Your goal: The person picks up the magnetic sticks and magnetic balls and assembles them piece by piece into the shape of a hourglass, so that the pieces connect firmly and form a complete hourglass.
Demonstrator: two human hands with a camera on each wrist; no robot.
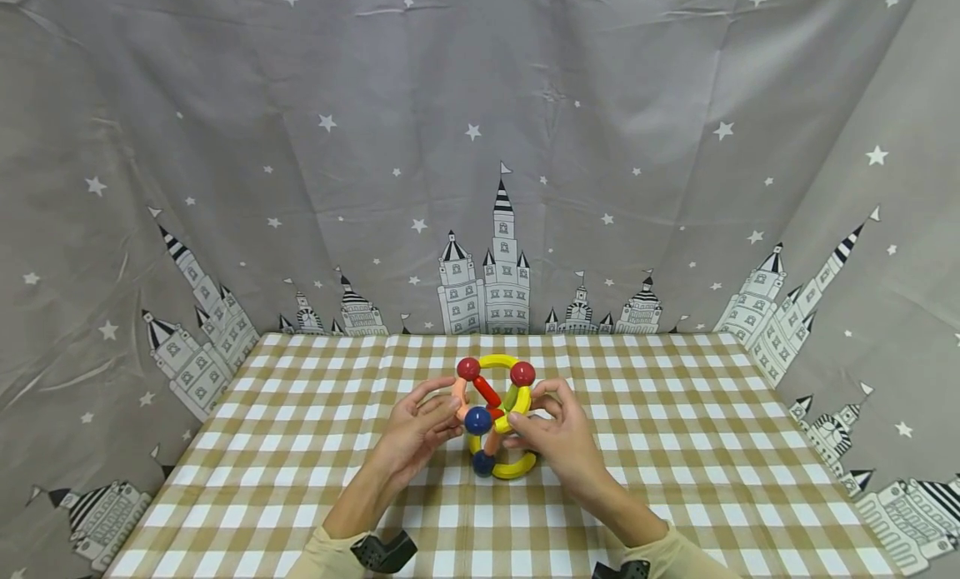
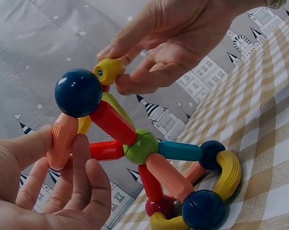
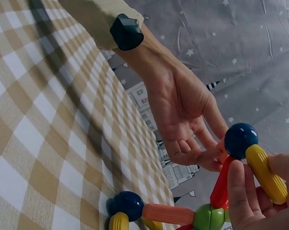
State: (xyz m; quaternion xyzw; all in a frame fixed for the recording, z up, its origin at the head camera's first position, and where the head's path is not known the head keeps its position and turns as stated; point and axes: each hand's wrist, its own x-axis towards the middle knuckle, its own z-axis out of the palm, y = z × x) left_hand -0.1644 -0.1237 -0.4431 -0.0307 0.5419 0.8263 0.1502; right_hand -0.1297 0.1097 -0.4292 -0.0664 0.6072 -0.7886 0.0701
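A toy frame of magnetic balls and sticks stands on the tablecloth, its middle a green ball (image 2: 141,146). My left hand (image 1: 411,439) pinches an orange curved stick (image 2: 63,139) between thumb and fingers, just below the upper blue ball (image 2: 78,93). On the other side, my right hand (image 1: 564,442) grips a yellow curved stick (image 3: 266,173), one end of it right at that blue ball. Two red balls (image 1: 522,373) top the frame, with another yellow curved stick (image 1: 497,361) between them. Straight red sticks (image 2: 111,120) run out from the green ball.
A brown-and-white checked tablecloth (image 1: 300,446) covers the table. At the frame's base are a lower blue ball (image 1: 483,463) and a yellow curved stick (image 1: 514,466). Behind the table hangs a grey curtain (image 1: 600,146) printed with stars and castles.
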